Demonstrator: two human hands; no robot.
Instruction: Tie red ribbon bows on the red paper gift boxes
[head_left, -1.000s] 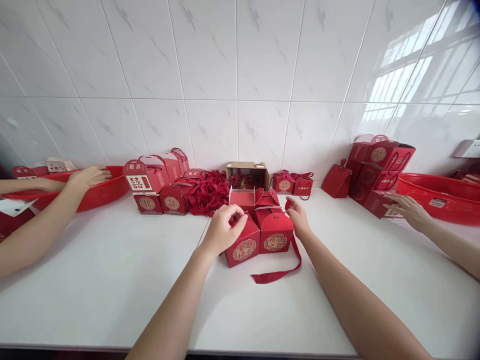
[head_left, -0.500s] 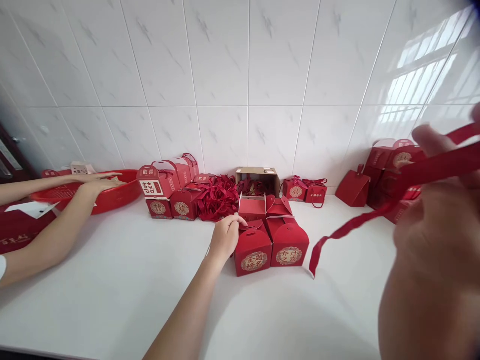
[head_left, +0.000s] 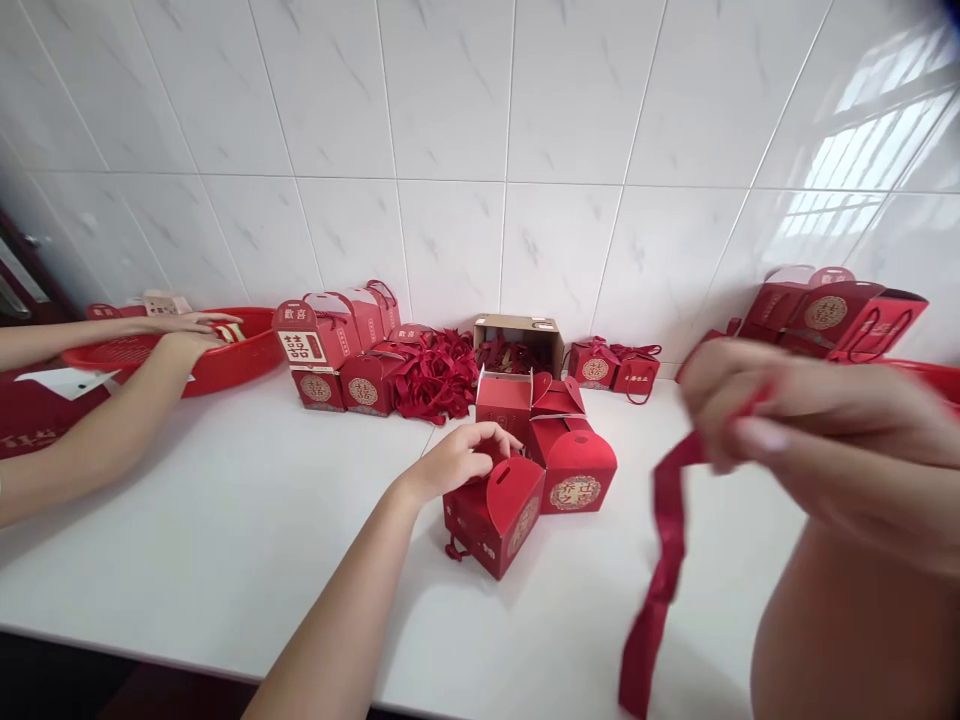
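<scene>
Front box point(head_left: 484, 525) turned since earlier; left hand point(head_left: 461, 462) half-curled on its top, firmness unclear. Ribbon point(head_left: 670, 540) hangs below right hand point(head_left: 787, 425), pinched in closed fingers.

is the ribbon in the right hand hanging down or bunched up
Hanging down: a strip of red ribbon drops below the right hand; the gripped part is mostly hidden.

Brown carton point(head_left: 517, 323) stands on white counter point(head_left: 225, 510), marbled wall tiles point(head_left: 450, 235) behind it. Left of carton: stacked red boxes point(head_left: 337, 340), then red basin point(head_left: 240, 376) farther out. Right of carton: two tied boxes point(head_left: 595, 368) near, another stack point(head_left: 829, 312) well apart
</scene>
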